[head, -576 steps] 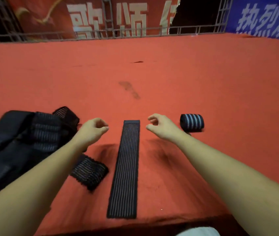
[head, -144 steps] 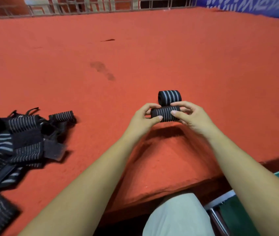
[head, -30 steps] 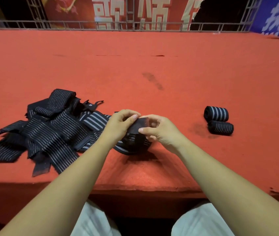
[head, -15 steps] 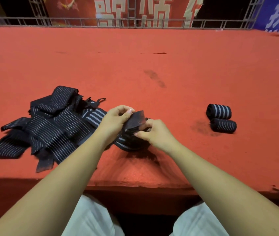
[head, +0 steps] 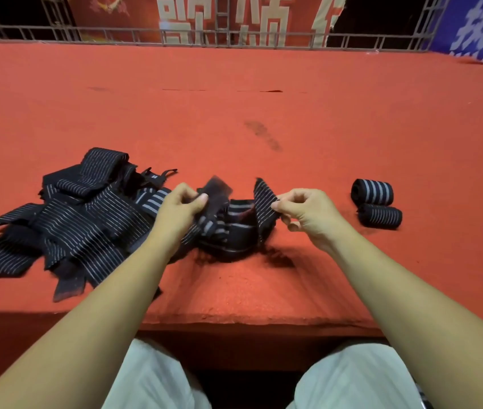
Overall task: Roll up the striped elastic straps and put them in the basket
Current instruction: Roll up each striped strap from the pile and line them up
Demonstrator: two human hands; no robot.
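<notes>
Head view: the left hand (head: 179,208) pinches the dark end of a strap (head: 261,205) and the right hand (head: 308,214) pinches its striped end. The hands are apart, and the strap sags between them onto the red mat (head: 264,98). Just right of the right hand lie two rolls (head: 371,191), touching each other. No basket is in view. Left of the left hand sits a pile (head: 81,219) of loose straps, so most of the rolling, and all the basketing, looks left to do.
</notes>
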